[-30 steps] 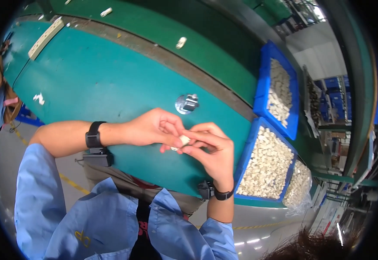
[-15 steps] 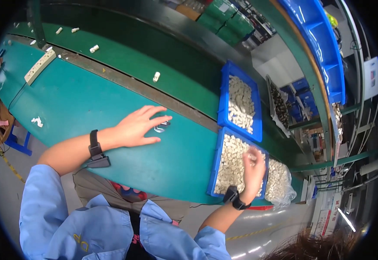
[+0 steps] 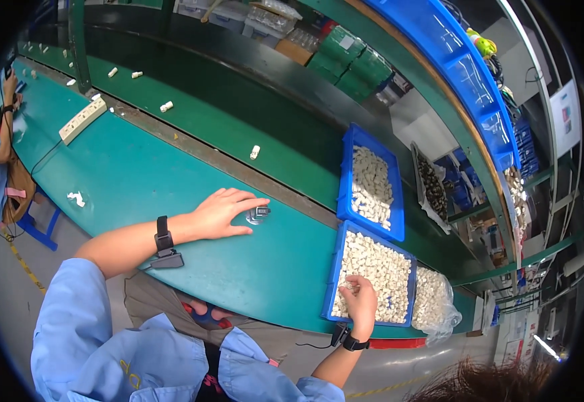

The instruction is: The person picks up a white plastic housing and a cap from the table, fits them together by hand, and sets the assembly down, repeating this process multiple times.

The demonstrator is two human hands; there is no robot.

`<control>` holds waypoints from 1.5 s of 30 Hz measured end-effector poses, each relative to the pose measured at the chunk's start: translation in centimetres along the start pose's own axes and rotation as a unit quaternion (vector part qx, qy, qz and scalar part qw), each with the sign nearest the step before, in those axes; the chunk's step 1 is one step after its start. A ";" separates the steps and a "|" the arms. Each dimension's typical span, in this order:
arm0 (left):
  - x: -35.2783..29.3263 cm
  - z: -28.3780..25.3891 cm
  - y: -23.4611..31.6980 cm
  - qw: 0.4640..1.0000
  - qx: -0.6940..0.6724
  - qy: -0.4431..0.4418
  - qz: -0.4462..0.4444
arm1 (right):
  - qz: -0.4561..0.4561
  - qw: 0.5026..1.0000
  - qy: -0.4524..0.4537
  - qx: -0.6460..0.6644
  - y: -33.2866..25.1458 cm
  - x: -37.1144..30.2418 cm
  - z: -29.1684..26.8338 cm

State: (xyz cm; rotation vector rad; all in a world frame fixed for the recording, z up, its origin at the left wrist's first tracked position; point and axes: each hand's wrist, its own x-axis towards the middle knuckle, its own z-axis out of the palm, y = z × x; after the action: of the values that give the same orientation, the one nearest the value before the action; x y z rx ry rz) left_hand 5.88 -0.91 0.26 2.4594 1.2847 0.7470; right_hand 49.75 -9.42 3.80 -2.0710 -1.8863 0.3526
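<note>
My left hand lies over the green table, fingers stretched out and thumb apart. Its index fingertip reaches a small metallic counter-like device, and the hand appears to hold nothing. Over the left part of the nearer blue tray, my right hand has its thumb and fingers curled together in a pinch. Small off-white parts fill this tray. Anything between those fingertips blends with the parts behind, so I cannot make it out. Black straps with small boxes circle both wrists.
Behind stands a second blue tray of longer white parts. A clear bag of pale parts adjoins the nearer tray. White pieces lie along the green belt. A power strip and a co-worker's arm are at left.
My right hand has moved left across the nearer tray and its fingers have come together. My left hand stays by the device, its fingers less spread. The whole view has shifted slightly.
</note>
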 end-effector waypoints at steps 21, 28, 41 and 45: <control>10.3 1.4 -12.2 0.997 0.050 0.038 -0.054 | -0.074 0.993 0.057 0.072 0.8 -2.6 1.3; 4.8 -1.6 -9.2 0.879 -0.446 0.049 -0.161 | 0.043 0.964 0.090 0.245 -1.9 -4.5 -0.9; -2.7 0.2 -2.7 0.745 -0.658 -0.007 -0.111 | -0.147 0.822 -0.208 0.509 -21.3 4.8 6.7; -2.7 -0.4 -2.5 0.779 -0.618 -0.026 -0.106 | -0.147 0.773 -0.216 0.577 -20.5 5.6 8.8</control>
State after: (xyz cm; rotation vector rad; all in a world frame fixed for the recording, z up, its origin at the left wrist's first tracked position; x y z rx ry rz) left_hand 2.64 -1.72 -1.40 1.2131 0.6150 0.9877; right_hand 28.14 -1.60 3.90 -0.8663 -1.4560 1.5306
